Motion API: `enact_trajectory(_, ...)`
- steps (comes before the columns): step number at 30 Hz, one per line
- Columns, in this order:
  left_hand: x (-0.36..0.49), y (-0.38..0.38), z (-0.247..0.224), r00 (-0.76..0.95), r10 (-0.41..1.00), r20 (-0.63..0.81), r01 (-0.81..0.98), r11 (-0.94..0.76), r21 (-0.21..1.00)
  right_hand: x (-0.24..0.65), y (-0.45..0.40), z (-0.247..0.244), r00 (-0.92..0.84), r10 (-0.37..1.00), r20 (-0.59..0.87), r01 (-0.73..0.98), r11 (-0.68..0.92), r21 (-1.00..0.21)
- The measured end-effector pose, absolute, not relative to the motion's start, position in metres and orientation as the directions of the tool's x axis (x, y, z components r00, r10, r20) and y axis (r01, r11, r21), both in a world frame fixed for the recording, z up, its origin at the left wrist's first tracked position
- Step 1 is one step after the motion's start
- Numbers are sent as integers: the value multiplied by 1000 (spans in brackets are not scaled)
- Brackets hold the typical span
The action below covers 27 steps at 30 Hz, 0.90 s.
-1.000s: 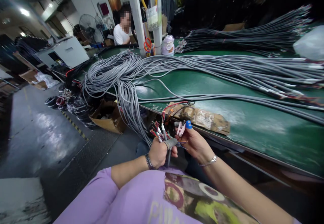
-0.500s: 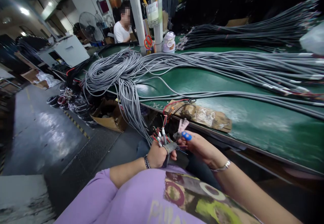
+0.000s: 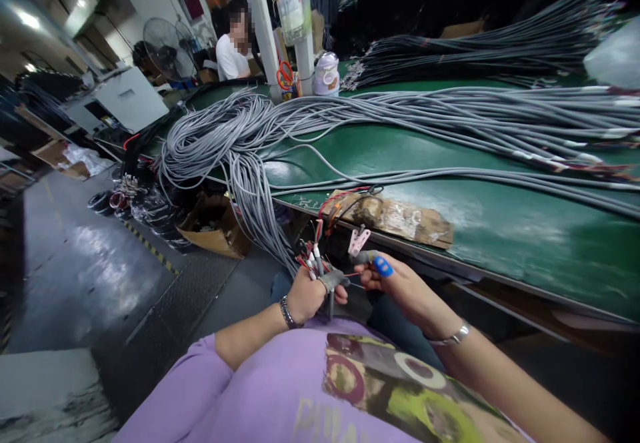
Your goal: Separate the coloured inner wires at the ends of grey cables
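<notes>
My left hand (image 3: 311,296) is wrapped round the ends of several grey cables (image 3: 257,203), whose thin coloured wires (image 3: 315,259) fan out above the fist. Grey tape covers its thumb. To its right, my right hand (image 3: 387,277) is closed, with grey covering on a fingertip and a blue band (image 3: 383,266) on a finger. A small pink clip (image 3: 359,241) sticks up at its fingertips. A thin red wire runs between the two hands; whether the right fingers pinch it is too small to tell.
A green table (image 3: 400,149) carries long grey cables, dark cables (image 3: 470,53) and a taped wooden board (image 3: 400,219) at its near edge. A cardboard box (image 3: 213,226) stands on the floor. Behind sits a person (image 3: 233,53) beside a fan (image 3: 167,49).
My right hand has moved a little to the right, away from my left hand, and the pink clip now shows more clearly. The whole view has shifted slightly.
</notes>
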<state>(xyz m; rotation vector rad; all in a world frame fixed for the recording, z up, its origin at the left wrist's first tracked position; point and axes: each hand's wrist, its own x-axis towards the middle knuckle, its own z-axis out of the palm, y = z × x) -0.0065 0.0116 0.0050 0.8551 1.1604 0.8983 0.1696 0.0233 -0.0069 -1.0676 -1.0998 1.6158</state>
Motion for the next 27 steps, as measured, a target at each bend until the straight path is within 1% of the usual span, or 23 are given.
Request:
enact_trajectory(3,-5,12,-3,93,939,-331,-190,343,920,159,13,-8,-234,963,-132,-170,-174,-970)
enact_trajectory(5,-4,12,-7,112,946,-304,-176,320,931,147,7,-4,-192,975,-109,-215,-150,-965)
enact_trajectory(7,-5,12,-7,150,941,-302,-151,324,934,139,4,0,-190,975,-114,-280,-165,-946)
enact_trajectory(10,-7,10,-1,247,913,-323,-98,356,929,135,6,3,-280,951,-130,-328,-222,-918)
enact_trajectory(13,-12,8,6,349,880,-323,-33,356,934,136,13,2,-397,909,-129,-290,-257,-922)
enact_trajectory(15,-14,6,6,352,877,-328,-31,361,932,136,17,1,-449,884,-128,-256,-264,-930)
enact_trajectory(17,-14,5,3,308,887,-345,-69,383,921,134,20,0,-459,877,-141,-238,-274,-932)
enact_trajectory(19,-13,5,-1,244,898,-366,-136,406,904,133,21,0,-430,887,-166,-220,-282,-934)
enact_trajectory(22,-10,5,-7,175,905,-389,-229,422,877,131,23,3,-337,921,-196,-172,-264,-949)
enact_trajectory(25,-8,6,-11,151,906,-396,-263,423,867,130,23,10,-257,944,-208,-129,-247,-960)
enact_trajectory(27,-8,7,-12,142,908,-393,-268,418,868,128,23,14,-236,949,-207,-126,-242,-962)
